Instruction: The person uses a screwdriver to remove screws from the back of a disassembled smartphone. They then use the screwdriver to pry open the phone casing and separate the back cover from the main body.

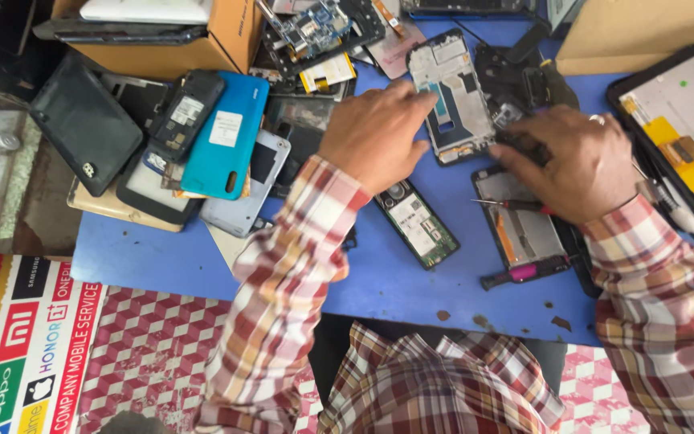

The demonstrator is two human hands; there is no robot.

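Head view, frame: opened grey phone mid-frame with exposed blue and silver parts [453, 96], long axis running away from the person, lying between both hands.
Left hand [375, 137]: fingers flat, pressing the frame's left edge, gripping nothing.
Right hand [576, 161]: curled over the frame's lower right corner; thin red-handled screwdriver [516, 206] beneath it, grip cannot be told.
Surface: blue tabletop [162, 261], crowded with phone parts.

The person wears a long-sleeved plaid shirt [435, 386] in red, cream and brown, with thin yellowish and dark lines crossing the checks. Both sleeves reach the wrists and end in buttoned-looking cuffs of the same cloth; the left cuff [327, 189] shows broad red and cream bars, the right cuff [628, 229] the same. A silver ring [598, 120] sits on one finger of the right hand [576, 165]. The left hand [375, 137] is bare.
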